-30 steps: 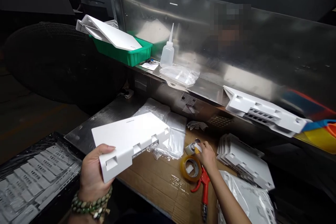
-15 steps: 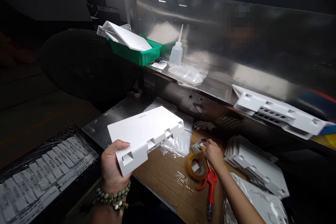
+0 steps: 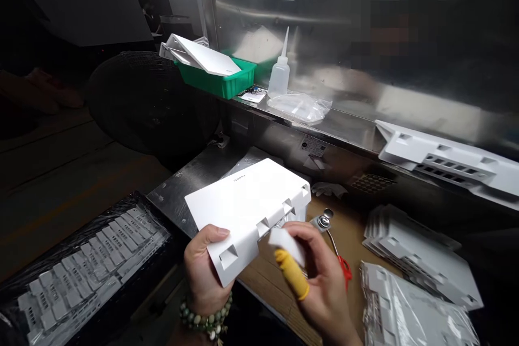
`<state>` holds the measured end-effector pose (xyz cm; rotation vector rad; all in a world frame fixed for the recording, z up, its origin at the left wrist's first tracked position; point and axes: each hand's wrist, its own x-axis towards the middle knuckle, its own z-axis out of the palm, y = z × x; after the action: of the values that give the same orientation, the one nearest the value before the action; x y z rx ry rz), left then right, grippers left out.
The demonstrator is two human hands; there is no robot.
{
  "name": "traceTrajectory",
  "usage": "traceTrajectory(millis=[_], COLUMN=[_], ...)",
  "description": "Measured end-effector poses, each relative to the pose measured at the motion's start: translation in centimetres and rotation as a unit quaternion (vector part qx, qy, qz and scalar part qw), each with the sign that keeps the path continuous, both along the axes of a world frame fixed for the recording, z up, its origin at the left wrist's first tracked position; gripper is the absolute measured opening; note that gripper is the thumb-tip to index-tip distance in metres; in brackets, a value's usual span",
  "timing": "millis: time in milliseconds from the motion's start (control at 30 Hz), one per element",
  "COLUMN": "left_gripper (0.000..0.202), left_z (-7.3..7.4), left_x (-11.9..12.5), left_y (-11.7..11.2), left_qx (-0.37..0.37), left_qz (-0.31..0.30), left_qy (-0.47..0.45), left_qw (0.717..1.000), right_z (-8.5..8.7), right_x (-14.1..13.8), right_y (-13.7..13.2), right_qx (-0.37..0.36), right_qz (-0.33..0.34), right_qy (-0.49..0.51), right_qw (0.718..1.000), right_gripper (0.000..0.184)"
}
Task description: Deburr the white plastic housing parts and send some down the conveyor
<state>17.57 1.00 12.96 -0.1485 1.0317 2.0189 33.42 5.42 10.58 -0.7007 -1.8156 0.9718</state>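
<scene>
While left fingers (image 3: 211,235) grip the panel (image 3: 251,197) — right fingers (image 3: 311,235) pinch a pad (image 3: 286,243).

Right hand (image 3: 326,286) off the dispenser (image 3: 323,221), where it was half a second ago; now on the dispenser's near left side, beside the slotted edge of the white panel (image 3: 251,200), contact unclear. White pad (image 3: 290,243) pinched in it, now plainly seen, likewise yellow cover (image 3: 292,275) on thumb. Panel closer to dispenser. Tape roll, earlier just near-side of dispenser, now hidden; red air gun (image 3: 347,269) mostly covered.
</scene>
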Motion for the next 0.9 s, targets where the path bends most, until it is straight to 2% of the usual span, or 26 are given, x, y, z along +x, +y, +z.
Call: traceTrajectory(millis=[133,233,333,467,633,767,900], left_gripper=[0.055,0.054,0.054,0.056,0.055,0.053,0.052], left_z=[0.4,0.4,0.1,0.3,1.2,1.5,1.6], left_x=[1.2,1.5,1.4,1.5,2.0,2.0,1.9], left_y=[-0.6,-1.3,-2.0,-2.7,-3.0,-3.4,-3.7], left_qx=[-0.001,0.012,0.018,0.027,0.044,0.048,0.040], left_qz=[-0.014,-0.013,-0.030,-0.039,-0.033,-0.041,-0.043], left_qy=[0.011,0.010,0.006,-0.001,0.002,-0.004,-0.003], left_qw=[1.000,1.000,0.999,0.999,0.998,0.998,0.998], right_z=[0.4,-0.2,-0.4,0.2,1.0,1.5,1.8], right_x=[-2.1,-2.0,-1.8,-2.1,-2.6,-2.9,-3.1], right_y=[-1.3,-1.5,-1.7,-2.1,-2.7,-3.1,-3.3], right_qx=[0.042,0.051,0.041,0.056,0.098,0.096,0.094], right_qz=[-0.021,-0.036,-0.013,-0.003,-0.032,-0.058,-0.051], right_qy=[0.045,0.067,0.074,0.073,0.069,0.068,0.066], right_qw=[0.998,0.996,0.996,0.996,0.992,0.991,0.992], right_gripper=[0.026,0.024,0.020,0.015,0.016,0.014,0.015])
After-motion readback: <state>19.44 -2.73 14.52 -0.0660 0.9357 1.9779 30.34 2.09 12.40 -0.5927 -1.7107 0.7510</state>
